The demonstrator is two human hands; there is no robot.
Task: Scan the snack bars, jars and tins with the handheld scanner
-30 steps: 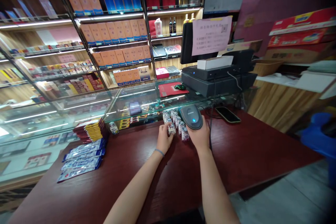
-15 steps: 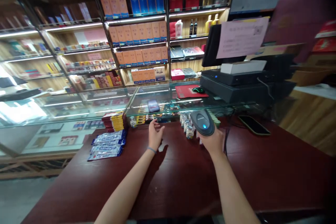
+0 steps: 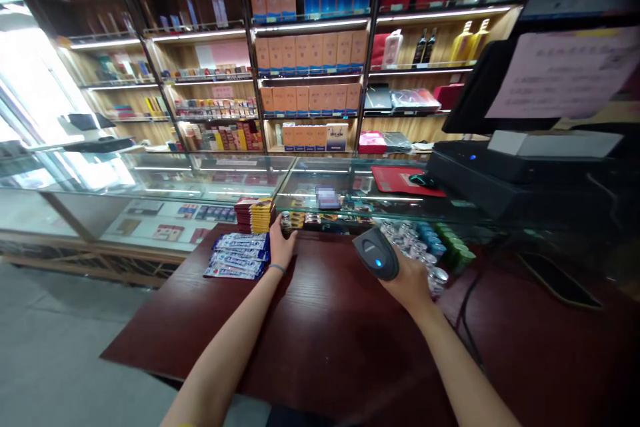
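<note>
My left hand (image 3: pixel 281 248) is at the counter's back edge, its thumb and fingers curved around a small can (image 3: pixel 286 221). Just left of it lies a pile of blue-and-white sachets (image 3: pixel 237 255). A stack of red and yellow packets (image 3: pixel 254 215) stands behind them. My right hand (image 3: pixel 409 278) grips a dark grey barcode scanner (image 3: pixel 376 253) with a lit blue light, held above the counter. Behind and beside this hand stand rows of small silver-topped cans (image 3: pixel 407 238), with blue ones (image 3: pixel 431 239) and green ones (image 3: pixel 454 245) to their right.
The dark red wooden counter (image 3: pixel 320 327) meets a glass display case (image 3: pixel 240 177). A red mat (image 3: pixel 395 180) with a mouse (image 3: pixel 423 179) lies on the glass. At right are a monitor (image 3: pixel 477 93), a phone (image 3: pixel 559 279) and a black cable (image 3: pixel 467 327).
My left hand has moved left to the small can and closed around it. My right hand has shifted the scanner left of the rows of cans. The view has turned left.
</note>
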